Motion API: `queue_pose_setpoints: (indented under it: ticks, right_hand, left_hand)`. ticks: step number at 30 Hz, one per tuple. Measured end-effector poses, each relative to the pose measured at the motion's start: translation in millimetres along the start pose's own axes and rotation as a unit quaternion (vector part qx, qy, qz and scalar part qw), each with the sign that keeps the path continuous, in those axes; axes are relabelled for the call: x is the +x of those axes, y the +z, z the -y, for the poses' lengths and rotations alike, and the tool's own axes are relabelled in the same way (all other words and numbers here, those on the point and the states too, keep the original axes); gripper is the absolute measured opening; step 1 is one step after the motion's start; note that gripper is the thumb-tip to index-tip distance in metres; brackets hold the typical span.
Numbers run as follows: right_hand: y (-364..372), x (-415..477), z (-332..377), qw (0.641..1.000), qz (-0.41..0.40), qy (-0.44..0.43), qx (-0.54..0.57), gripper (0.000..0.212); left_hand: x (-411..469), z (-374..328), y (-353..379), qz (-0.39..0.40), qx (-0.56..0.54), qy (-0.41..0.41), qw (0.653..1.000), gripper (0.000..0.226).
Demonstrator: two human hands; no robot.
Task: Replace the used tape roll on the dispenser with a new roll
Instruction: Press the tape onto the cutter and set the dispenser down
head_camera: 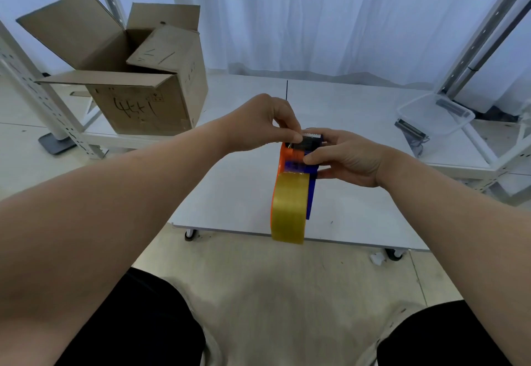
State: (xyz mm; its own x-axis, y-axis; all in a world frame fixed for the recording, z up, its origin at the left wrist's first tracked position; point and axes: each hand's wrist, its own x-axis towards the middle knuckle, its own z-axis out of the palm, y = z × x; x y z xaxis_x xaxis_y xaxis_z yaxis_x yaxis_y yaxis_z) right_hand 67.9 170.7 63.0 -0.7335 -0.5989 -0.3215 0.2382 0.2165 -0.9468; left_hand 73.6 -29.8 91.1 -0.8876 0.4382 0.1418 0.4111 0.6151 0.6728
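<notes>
An orange and blue tape dispenser (287, 161) is held in the air above the near edge of the white table (359, 207). A full yellowish tape roll (288, 209) sits on its near end. My right hand (349, 159) grips the dispenser's blue side from the right, thumb across the top. My left hand (264, 123) pinches at the far end of the dispenser, thumb and fingertips pressed by the serrated cutter (311, 136). Whether a tape end is between the fingers is hidden.
An open cardboard box (138, 78) stands at the back left on a low white surface. A clear plastic tub (434, 115) lies at the back right beside metal rack posts (482, 35). White curtains hang behind. My knees are below the table edge.
</notes>
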Motion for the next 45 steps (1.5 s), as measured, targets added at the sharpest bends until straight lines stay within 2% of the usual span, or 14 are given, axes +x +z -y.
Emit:
queue_pose_setpoints:
  ticks: [6, 10, 15, 20, 29, 32, 35, 39, 42, 45]
  right_hand:
    - [7.3, 3.8, 2.0, 0.986, -0.077, -0.091, -0.115, 0.041]
    - [11.1, 7.7, -1.2, 0.970, -0.102, -0.105, -0.194, 0.040]
    - [8.5, 13.3, -9.9, 0.966, -0.122, -0.128, -0.187, 0.047]
    - [4.5, 22.1, -24.3, 0.939, -0.128, -0.144, -0.285, 0.047]
    - [5.0, 21.6, -23.8, 0.934, -0.120, -0.140, -0.306, 0.055]
    - [8.1, 17.5, -18.9, 0.960, -0.125, -0.102, -0.230, 0.047]
    - [11.9, 13.7, -10.2, 0.978, -0.140, -0.088, -0.127, 0.040]
    - [18.4, 13.4, -3.0, 0.950, -0.215, -0.129, -0.183, 0.012]
    - [20.4, 13.1, -1.2, 0.938, -0.234, -0.131, -0.219, 0.016]
    - [22.1, 12.6, 3.8, 0.932, -0.236, -0.135, -0.241, 0.017]
  left_hand:
    - [2.1, -4.4, 2.7, -0.015, 0.088, 0.014, 0.996, 0.011]
    - [0.8, -5.0, 6.8, -0.015, 0.132, 0.016, 0.991, 0.014]
    - [1.5, -4.0, 4.0, -0.053, 0.123, 0.012, 0.991, 0.015]
    - [2.8, -5.8, 7.6, -0.015, 0.151, 0.017, 0.988, 0.016]
    - [7.5, -8.6, 5.2, -0.029, 0.126, -0.027, 0.991, 0.016]
    - [10.1, -9.1, 2.1, -0.012, 0.102, -0.062, 0.993, 0.015]
    - [10.5, -11.8, 0.8, -0.003, 0.118, -0.060, 0.991, 0.015]
    - [10.2, -14.1, 0.6, -0.020, 0.174, -0.035, 0.984, 0.015]
    - [9.7, -14.8, 1.8, -0.030, 0.178, -0.031, 0.983, 0.015]
    - [7.5, -16.3, -2.5, -0.009, 0.106, -0.068, 0.992, 0.016]
